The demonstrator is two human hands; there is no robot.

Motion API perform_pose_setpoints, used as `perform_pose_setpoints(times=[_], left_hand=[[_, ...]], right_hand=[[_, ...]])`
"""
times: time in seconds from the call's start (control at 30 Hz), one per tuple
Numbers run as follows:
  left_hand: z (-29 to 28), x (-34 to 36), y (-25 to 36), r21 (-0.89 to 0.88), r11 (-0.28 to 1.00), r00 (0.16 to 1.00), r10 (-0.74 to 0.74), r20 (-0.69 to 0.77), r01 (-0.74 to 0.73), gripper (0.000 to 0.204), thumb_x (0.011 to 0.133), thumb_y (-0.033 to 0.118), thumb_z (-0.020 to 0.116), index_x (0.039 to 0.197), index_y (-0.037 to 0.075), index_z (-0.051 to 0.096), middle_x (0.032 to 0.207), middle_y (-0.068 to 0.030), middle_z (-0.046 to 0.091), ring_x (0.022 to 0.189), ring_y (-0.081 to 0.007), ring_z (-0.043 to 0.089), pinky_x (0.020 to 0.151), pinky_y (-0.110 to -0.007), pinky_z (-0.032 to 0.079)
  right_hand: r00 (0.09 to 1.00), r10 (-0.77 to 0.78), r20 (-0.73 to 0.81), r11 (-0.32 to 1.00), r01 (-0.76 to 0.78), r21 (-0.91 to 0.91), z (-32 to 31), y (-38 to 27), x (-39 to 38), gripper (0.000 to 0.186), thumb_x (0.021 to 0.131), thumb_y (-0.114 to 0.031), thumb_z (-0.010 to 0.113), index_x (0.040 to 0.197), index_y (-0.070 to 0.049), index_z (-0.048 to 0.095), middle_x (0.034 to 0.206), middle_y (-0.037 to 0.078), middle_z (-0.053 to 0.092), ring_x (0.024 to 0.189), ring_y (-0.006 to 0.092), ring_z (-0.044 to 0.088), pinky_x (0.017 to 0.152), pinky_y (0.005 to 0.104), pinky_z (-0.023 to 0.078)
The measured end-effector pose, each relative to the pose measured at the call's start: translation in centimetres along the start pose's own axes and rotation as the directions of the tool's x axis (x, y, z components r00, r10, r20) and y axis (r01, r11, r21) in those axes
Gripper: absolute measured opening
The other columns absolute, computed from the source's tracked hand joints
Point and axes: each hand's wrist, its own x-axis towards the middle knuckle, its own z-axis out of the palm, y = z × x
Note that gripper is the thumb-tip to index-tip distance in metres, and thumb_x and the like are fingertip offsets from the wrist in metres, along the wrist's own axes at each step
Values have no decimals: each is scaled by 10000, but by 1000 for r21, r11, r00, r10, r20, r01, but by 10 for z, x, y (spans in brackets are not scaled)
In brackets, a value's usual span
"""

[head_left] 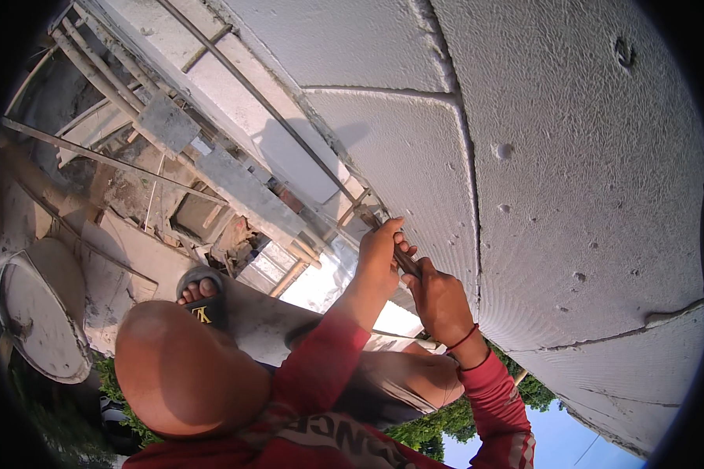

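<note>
Brown and long, the stick (405, 262) is in both your hands, just beside the left edge of the white wall (559, 195). It slants from upper left down to lower right, much the same way as that wall edge. Your left hand (378, 248) is curled around it higher up, nearer the top end and the thin rod (290, 134). Your right hand (441, 300) is wrapped around the low end. The top end pokes out past your left hand; I cannot tell if its tip touches anything.
</note>
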Motion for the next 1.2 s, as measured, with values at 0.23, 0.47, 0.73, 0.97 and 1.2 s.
perform_pose_setpoints(times=[0.23, 0.47, 0.73, 0.97, 1.2], left_hand=[[-10, 2, 3, -95, 989, 965, -91, 246, 118, 197, 1016, 211, 580, 877, 79, 535, 729, -20, 493, 614, -154, 495, 686, -369, 516], [4, 1, -10, -2, 1000, 1000, 19, -14, -19, 210, 1026, 258, 565, 919, 81, 534, 696, -5, 467, 569, -152, 469, 627, -357, 488], [-13, -12, -6, 232, 970, 994, 54, 92, -74, 388, 1028, 425, 537, 1140, 58, 596, 995, -81, 674, 816, -199, 662, 718, -348, 533], [-28, -18, -42, 571, 712, 898, 425, 113, -409, 569, 1073, 492, 377, 1169, -19, 609, 927, -111, 665, 757, -184, 640, 663, -325, 528], [-26, -40, -14, 542, 424, 633, 720, 285, -726, 542, 1106, 406, 330, 1066, -49, 622, 814, -82, 656, 694, -149, 616, 653, -298, 501]], right_hand=[[873, 149, 464, 461, -476, 749, -17, 14, 3, 468, 1057, -401, 511, 1206, 42, 533, 772, 109, 626, 585, 161, 603, 529, 293, 479], [996, -25, -86, 998, 30, 58, 15, 4, -10, 336, 1009, -271, 587, 1154, 28, 536, 756, 202, 621, 628, 407, 617, 583, 442, 526], [833, 78, 547, 65, -552, 831, 17, 24, 8, 358, 1051, -394, 534, 1089, -42, 587, 630, 69, 587, 356, 124, 454, 351, 247, 368], [947, 126, 295, 530, -316, 787, 23, 19, -22, 377, 1048, -266, 524, 1276, 30, 579, 795, 98, 705, 591, 142, 648, 536, 271, 503], [985, -144, -95, 520, 157, 840, 21, -1, 6, 337, 1044, -182, 542, 1314, 14, 593, 1096, 70, 680, 856, 107, 616, 748, 274, 526]])
